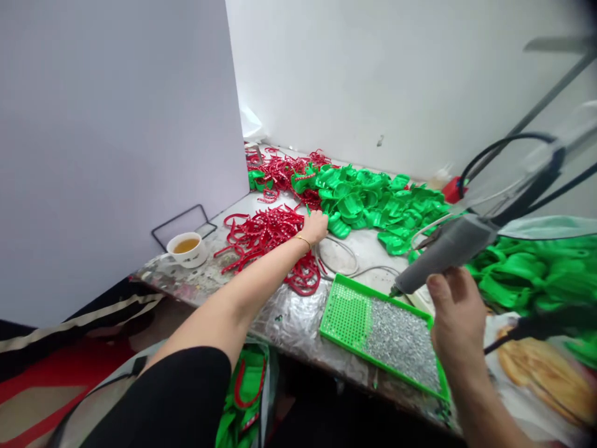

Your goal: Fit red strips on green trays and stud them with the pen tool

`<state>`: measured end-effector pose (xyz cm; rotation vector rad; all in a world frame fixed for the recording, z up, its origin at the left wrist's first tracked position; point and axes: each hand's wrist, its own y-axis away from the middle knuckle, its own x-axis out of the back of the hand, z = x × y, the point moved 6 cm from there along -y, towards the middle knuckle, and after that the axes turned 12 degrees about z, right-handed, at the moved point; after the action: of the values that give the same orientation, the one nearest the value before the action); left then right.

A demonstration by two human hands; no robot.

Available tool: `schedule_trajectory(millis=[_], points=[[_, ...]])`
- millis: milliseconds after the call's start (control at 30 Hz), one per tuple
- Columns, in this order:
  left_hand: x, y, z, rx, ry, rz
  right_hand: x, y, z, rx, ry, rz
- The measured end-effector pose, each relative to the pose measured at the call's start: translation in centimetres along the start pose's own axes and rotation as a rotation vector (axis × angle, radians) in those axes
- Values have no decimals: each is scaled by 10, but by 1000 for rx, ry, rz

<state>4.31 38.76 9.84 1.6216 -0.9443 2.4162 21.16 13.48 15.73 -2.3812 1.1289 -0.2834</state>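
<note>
You are reaching your left hand [316, 227] out to the far edge of the pile of red hoops [268, 233], which is lying in the middle of the table [289, 317], just left of the heaped green pieces [373, 199]. Your fingers are curling down onto the topmost hoops, but whether they are pinching one or only touching it cannot be told from here. The arm is stretching almost straight, probably because the pile is sitting well back from the table's near edge.

Your right hand [454, 320] is wrapping closed around the grey tool [450, 249], gripping it from below with the thumb up its side. The tool is tilting with its tip pointing down and left, hovering just above the far rim of the green tray [347, 314]; that looks like a way of keeping the tip close to the small silver beads [401, 342] that are filling the tray's right half. A black cable [494, 146] is looping up behind the tool, clear of the work.

The tray is lying at the near edge, between your two arms, so either hand is within reach of it. A cup of tea [188, 249] is standing apart at the left end, and a flatbread [545, 373] is resting at the right, beside your wrist.
</note>
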Motion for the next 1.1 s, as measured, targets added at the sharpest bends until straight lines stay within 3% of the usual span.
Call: schedule_trajectory(millis=[100, 200, 267, 367, 467, 567, 667, 733, 933, 1033, 1067, 1100], points=[[-20, -16, -8, 3, -55, -18, 11, 17, -15, 179, -17, 104], [-24, -22, -14, -34, -72, -23, 11, 35, -20, 317, 70, 57], [-15, -23, -15, -68, -66, -12, 4, 42, -13, 303, 175, -28], [15, -14, -9, -122, -30, 46, -17, 44, 4, 176, 240, -176], [56, 23, 6, -187, 33, 121, -43, 38, 21, -40, 146, -263], [89, 87, 27, -297, 173, 196, -64, 36, 38, -348, 25, -345], [104, 153, 45, -392, 302, 190, -75, 46, 46, -618, -44, -451], [107, 183, 50, -369, 379, 150, -77, 59, 44, -702, -26, -517], [115, 232, 45, -129, 727, 155, -79, 88, 32, -736, -42, -574], [111, 257, 21, 306, 1094, 305, -81, 92, 32, -712, -105, -580], [103, 266, 14, 495, 1282, 290, -82, 94, 31, -692, -114, -598], [91, 275, 13, 670, 1497, 198, -84, 96, 29, -667, -116, -629]])
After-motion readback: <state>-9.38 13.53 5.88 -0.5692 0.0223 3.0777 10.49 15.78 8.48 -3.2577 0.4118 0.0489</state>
